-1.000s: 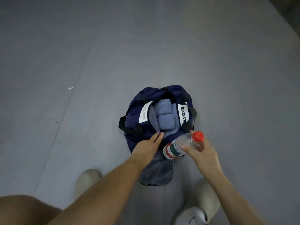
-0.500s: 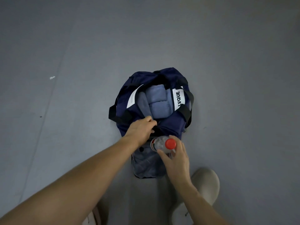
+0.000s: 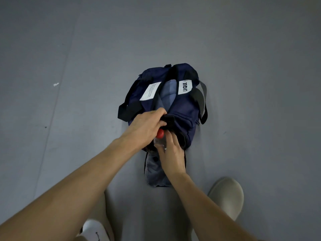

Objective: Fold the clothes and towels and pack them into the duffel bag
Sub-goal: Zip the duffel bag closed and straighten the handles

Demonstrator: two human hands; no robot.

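Nearest the camera: two feet on the floor, a beige clog (image 3: 225,197) on the right and a pale shoe (image 3: 94,229) on the left, cut off by the bottom edge. Both bare forearms reach forward from there to the near end of the bag. A grey-blue flap (image 3: 153,174) lies flat on the floor, joined to the bag's near end and partly under the right wrist. The right hand (image 3: 172,155) has its fingers wrapped round a clear bottle (image 3: 159,142), gripping it at that near end. The bottle's red cap (image 3: 160,133) points toward the bag and touches the underside of the left hand. Most of the bottle body is hidden, so I can't tell how far in it sits. The left hand (image 3: 144,126) is palm down just above it, fingers curled over the near rim of the bag's opening and gripping the fabric there. The navy duffel bag (image 3: 184,117) stands on the floor with its long axis pointing away from the person and its top open. Folded blue fabric (image 3: 167,95) is packed inside and shows through the gap. There is a white LVQUE label (image 3: 185,86) on the right lip and a white printed label (image 3: 150,91) on the left lip, text unreadable. Black straps hang down each side, one on the right (image 3: 199,100) and one on the left (image 3: 129,108). Beyond is grey floor (image 3: 243,58), with a small white speck (image 3: 56,84) well to the bag's left.
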